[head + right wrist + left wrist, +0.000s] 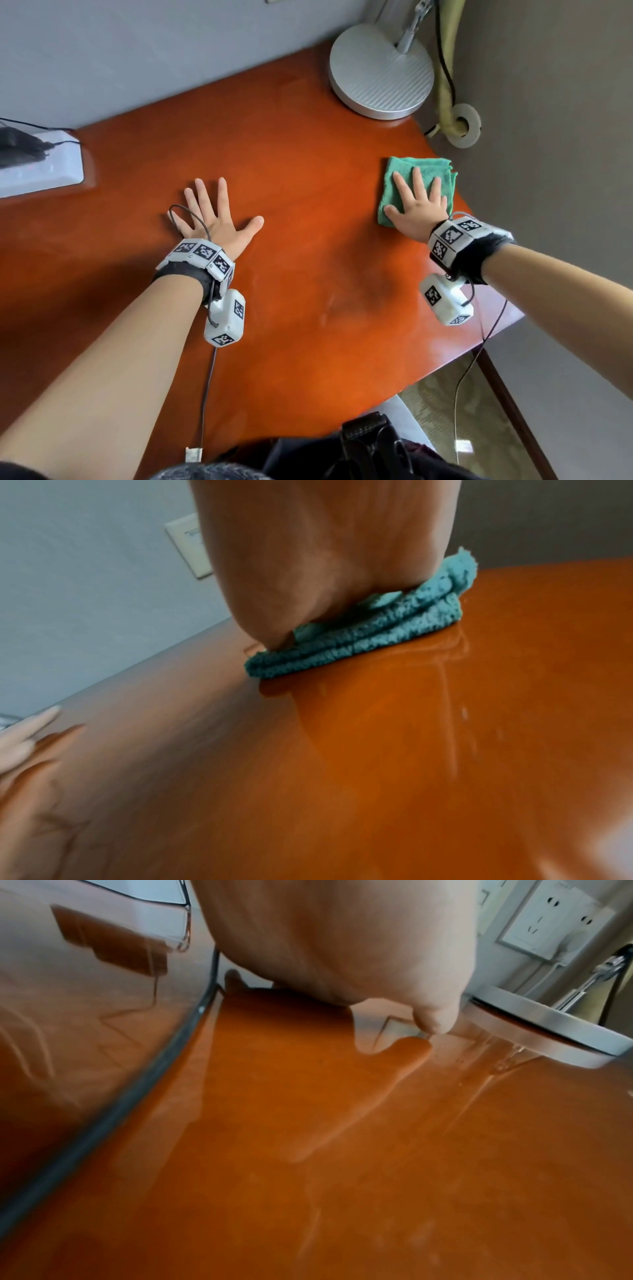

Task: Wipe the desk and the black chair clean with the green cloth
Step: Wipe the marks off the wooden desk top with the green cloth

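Note:
The glossy orange-brown desk (308, 192) fills the head view. A folded green cloth (416, 168) lies near the desk's right edge, and my right hand (416, 202) presses flat on it with straight, spread fingers. In the right wrist view the cloth (359, 639) shows as stacked folds under my palm (325, 561). My left hand (214, 219) rests flat on the desk (308, 1150) at centre left, fingers spread, holding nothing; its palm (335, 939) fills the top of the left wrist view. The black chair is not in view.
A round grey lamp base (382, 70) stands at the back right of the desk, also seen as the lamp base (548, 1031). A white power strip (37, 168) with a black plug sits at the left edge. A cable hole with a yellow hose (462, 125) is in the right wall.

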